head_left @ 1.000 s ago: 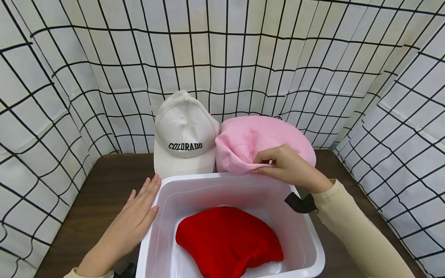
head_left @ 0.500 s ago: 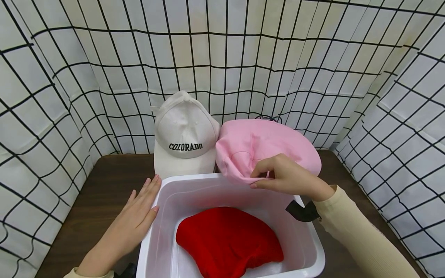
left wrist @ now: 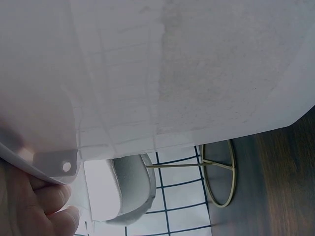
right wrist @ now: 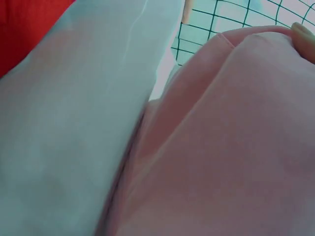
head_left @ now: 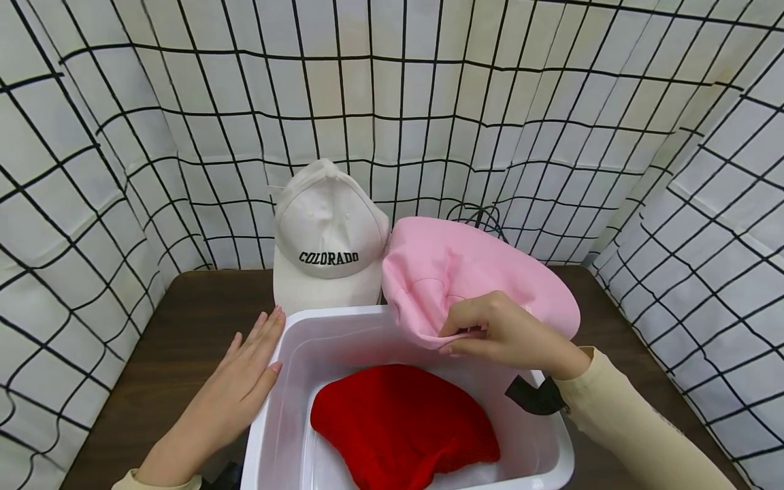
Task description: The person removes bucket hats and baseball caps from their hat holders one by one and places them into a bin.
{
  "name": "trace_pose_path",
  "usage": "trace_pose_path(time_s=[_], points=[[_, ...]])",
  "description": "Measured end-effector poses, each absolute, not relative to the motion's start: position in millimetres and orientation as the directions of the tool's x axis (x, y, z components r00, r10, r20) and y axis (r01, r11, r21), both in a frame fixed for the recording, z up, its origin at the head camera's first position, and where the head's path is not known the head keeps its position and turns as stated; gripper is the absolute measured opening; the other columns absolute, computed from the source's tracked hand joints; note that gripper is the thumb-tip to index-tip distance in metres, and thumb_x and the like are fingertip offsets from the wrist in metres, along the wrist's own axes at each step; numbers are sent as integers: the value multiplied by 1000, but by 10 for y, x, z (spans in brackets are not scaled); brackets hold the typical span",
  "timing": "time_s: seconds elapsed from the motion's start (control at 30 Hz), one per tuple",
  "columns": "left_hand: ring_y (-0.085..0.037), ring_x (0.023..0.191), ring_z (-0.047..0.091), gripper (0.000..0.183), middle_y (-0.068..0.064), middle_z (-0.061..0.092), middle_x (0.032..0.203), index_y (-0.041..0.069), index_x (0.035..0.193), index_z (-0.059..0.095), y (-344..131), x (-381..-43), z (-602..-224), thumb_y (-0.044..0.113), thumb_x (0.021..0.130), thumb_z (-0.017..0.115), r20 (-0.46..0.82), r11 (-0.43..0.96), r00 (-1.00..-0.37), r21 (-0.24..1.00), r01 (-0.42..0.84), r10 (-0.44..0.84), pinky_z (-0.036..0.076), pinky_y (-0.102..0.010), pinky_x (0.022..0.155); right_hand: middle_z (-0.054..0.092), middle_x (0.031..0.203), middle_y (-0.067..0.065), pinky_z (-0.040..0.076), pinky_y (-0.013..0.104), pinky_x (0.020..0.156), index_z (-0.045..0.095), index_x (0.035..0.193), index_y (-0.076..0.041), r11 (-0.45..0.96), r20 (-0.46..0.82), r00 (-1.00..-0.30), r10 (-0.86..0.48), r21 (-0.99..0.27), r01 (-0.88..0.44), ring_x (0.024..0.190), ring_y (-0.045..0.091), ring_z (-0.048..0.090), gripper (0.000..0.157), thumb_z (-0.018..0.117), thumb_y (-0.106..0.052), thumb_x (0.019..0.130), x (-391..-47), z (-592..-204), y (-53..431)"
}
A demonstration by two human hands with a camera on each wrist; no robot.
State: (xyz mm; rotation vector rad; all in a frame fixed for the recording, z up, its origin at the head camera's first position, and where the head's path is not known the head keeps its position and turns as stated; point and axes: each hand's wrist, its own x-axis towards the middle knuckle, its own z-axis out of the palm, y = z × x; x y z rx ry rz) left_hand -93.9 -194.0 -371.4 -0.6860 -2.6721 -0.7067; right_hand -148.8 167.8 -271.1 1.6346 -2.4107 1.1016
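My right hand pinches the near edge of a soft pink hat between thumb and fingers, at the far rim of a white plastic bin. Part of the pink hat overhangs that rim; its right side is raised behind my wrist. In the right wrist view, pink fabric lies right beside the bin wall. My left hand rests along the bin's left rim with its fingers extended. Inside the bin lies a soft red hat. A white baseball cap lettered COLORADO stands behind the bin.
Behind the pink hat shows a dark wire stand. Another wire stand holds up the cap, seen in the left wrist view. A black wire grid with white backing encloses the brown wooden table on three sides.
My right hand has pulled the pink hat toward me and slightly down, over the bin's far rim, uncovering the wire stand behind it. The left hand has stayed in place.
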Motion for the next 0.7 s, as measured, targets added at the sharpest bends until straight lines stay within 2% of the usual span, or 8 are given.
trace_pose_path(time_s=[0.1,0.37,0.5,0.7], points=[[-27,143,15,61,-13,23,154,5,150,21,-1944,-932,-3718,16,96,48,392,766,-843,386,514,368,1,-42,114,55,69,-8,41,15,54,65,79,-16,191,405,-438,-802,-521,-832,62,1,44,13,75,-6,79,-1457,-2717,1688],[-28,142,16,61,-13,24,154,6,150,21,-1954,-929,-3690,17,97,48,388,766,-843,384,515,372,4,-45,114,52,72,-15,36,13,50,63,78,-22,198,373,-491,-788,-600,-775,59,2,42,19,73,-6,82,-1348,-2697,1805],[-28,142,16,62,-13,24,154,6,150,22,-1960,-935,-3695,18,96,49,394,764,-841,385,518,372,4,-45,114,52,71,-12,35,13,51,62,78,-21,144,389,-444,-807,-599,-787,61,2,43,18,73,-7,82,-1353,-2723,1785],[-27,142,16,62,-12,23,154,7,150,22,-1962,-936,-3722,18,96,49,396,765,-839,380,520,373,4,-44,114,56,71,-10,38,12,53,65,82,-18,17,427,-329,-842,-589,-808,64,1,46,15,73,-6,81,-1369,-2789,1701]])
